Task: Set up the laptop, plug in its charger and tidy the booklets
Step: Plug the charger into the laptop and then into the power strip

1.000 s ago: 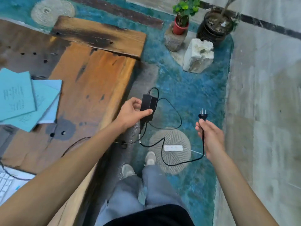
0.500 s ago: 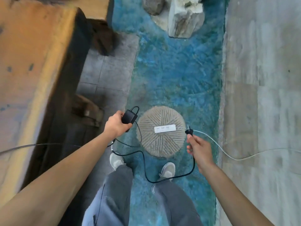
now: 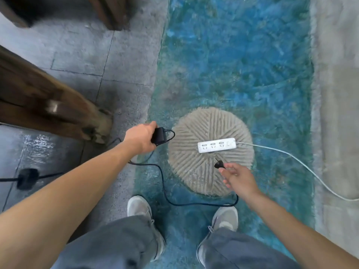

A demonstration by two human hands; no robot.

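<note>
My left hand point(image 3: 141, 138) grips the black charger brick point(image 3: 159, 136) just left of a round grooved stone point(image 3: 194, 171). My right hand point(image 3: 238, 178) pinches the charger's black plug point(image 3: 219, 165), prongs pointing up toward a white power strip point(image 3: 216, 145) that lies on the stone. The plug hovers a short way below the strip and does not touch it. The charger's black cable point(image 3: 171, 199) loops on the floor between my hands. The laptop and booklets are out of view.
A wooden table leg point(image 3: 58, 113) stands at the left. A black cable with a lump point(image 3: 27, 178) runs along the grey tiles. The strip's white cord point(image 3: 291, 158) trails right over the blue rug point(image 3: 233, 65). My shoes point(image 3: 139, 207) are below.
The view has dropped from the tabletop to the floor. Both hands have lowered with the charger, and the plug has moved down to just below the power strip.
</note>
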